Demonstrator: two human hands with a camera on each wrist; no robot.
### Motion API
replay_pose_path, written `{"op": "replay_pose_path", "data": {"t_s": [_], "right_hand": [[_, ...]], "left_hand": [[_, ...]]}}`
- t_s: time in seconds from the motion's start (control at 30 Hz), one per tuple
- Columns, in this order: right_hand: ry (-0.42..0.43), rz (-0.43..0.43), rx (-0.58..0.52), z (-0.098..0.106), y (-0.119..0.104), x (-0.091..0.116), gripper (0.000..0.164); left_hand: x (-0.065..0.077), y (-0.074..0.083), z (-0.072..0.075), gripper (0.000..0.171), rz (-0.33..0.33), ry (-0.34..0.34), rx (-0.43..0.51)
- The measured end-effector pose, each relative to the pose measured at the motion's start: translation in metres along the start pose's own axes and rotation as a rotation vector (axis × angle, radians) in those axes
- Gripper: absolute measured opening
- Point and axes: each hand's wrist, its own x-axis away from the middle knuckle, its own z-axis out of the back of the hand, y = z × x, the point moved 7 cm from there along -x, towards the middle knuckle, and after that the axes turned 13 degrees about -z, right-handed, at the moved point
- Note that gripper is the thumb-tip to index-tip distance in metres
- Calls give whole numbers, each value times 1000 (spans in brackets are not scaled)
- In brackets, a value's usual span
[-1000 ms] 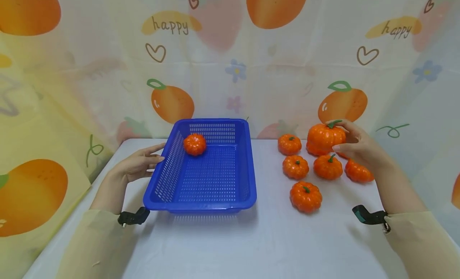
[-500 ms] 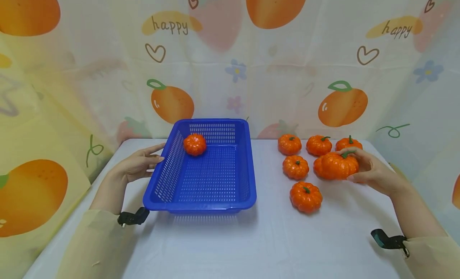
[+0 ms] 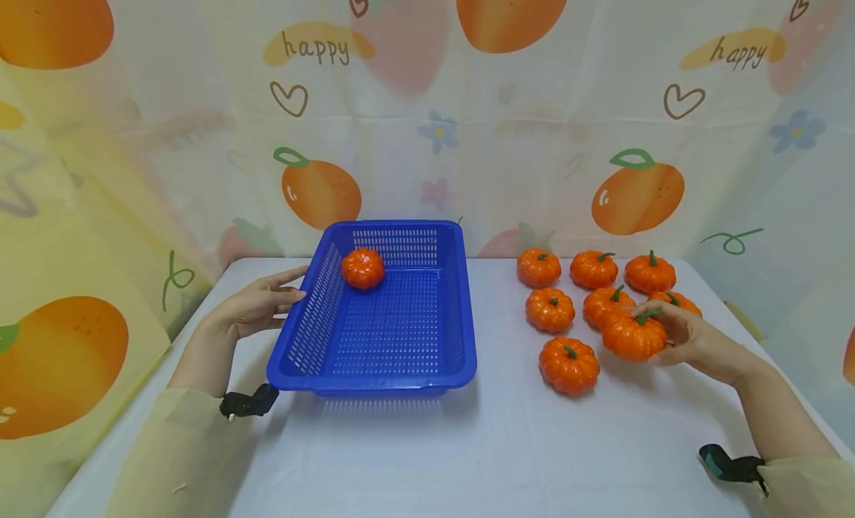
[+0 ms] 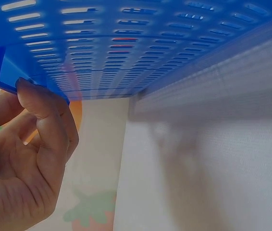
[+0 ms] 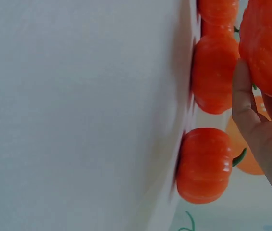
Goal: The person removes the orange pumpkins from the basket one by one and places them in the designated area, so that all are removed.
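Note:
A blue plastic basket [image 3: 370, 381] with slotted walls stands on the table, left of centre. Inside it, near the far left corner, lies one small orange pumpkin [image 3: 363, 269]. My left hand [image 3: 257, 306] grips the basket's left rim; the left wrist view shows curled fingers [image 4: 42, 110] at that rim. At the right, my right hand [image 3: 695, 343] holds another orange pumpkin [image 3: 633, 337] between thumb and fingers, its green stem upward. In the right wrist view this held pumpkin [image 5: 270, 48] is raised off the table. It partly hides the pumpkin [image 3: 604, 304] behind it.
Several more orange pumpkins stand in loose rows at the right, among them a near one [image 3: 569, 366], a middle one [image 3: 550, 310] and a far right one [image 3: 650, 272]. A white cloth covers the table [image 3: 427, 459]. A printed curtain [image 3: 427, 169] hangs close behind.
My right hand has carried its pumpkin from above the back row toward me and slightly right, uncovering the far pumpkins. My left hand and the basket have stayed in place.

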Motion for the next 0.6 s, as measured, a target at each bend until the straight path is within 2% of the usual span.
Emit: {"op": "replay_pose_path", "data": {"t_s": [0.27,0.6], "right_hand": [[-12,-68,147,-4,13,1,51],[-115,-102,141,-10,19,1,52]], "left_hand": [[0,0,0,75,-1,3,6],[0,0,0,75,-4,2,4]]}}
